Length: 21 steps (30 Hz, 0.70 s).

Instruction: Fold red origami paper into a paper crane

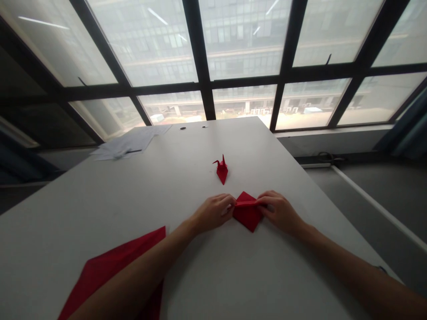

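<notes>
A small folded red paper (247, 212) lies on the white table (100, 213), shaped like a diamond. My left hand (213, 212) pinches its left corner and my right hand (279, 210) pinches its right corner, both pressing it against the table. Just beyond it stands a finished red paper crane (221, 169), apart from both hands.
Flat red paper sheets (113, 266) lie at the near left under my left forearm. White papers (130, 142) rest at the table's far left corner. Two small holes (183, 128) mark the far edge. Large windows rise behind; the table's right edge drops to the floor.
</notes>
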Motion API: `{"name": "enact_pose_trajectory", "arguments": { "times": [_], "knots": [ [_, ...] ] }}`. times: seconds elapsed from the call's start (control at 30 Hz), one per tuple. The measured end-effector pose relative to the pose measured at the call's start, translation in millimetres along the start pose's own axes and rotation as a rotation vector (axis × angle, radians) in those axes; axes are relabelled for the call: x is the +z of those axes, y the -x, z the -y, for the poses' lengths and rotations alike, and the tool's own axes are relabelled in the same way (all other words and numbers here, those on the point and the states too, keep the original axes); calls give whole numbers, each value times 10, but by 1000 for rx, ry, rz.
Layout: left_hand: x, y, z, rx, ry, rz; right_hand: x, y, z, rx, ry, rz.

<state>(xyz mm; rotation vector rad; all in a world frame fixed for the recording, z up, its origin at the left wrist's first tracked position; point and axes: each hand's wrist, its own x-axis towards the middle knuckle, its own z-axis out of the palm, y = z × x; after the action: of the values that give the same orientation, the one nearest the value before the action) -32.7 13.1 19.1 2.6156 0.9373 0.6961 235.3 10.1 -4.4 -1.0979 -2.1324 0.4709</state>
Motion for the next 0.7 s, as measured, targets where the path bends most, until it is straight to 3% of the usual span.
{"name": "enact_pose_trajectory", "arguments": {
  "times": [0.3, 0.7],
  "knots": [
    [70, -68, 14, 15, 49, -10, 28, 1, 25, 43, -27, -63],
    [121, -85, 17, -217, 36, -122, 51, -16, 69, 97, -50, -75]
  ]
}}
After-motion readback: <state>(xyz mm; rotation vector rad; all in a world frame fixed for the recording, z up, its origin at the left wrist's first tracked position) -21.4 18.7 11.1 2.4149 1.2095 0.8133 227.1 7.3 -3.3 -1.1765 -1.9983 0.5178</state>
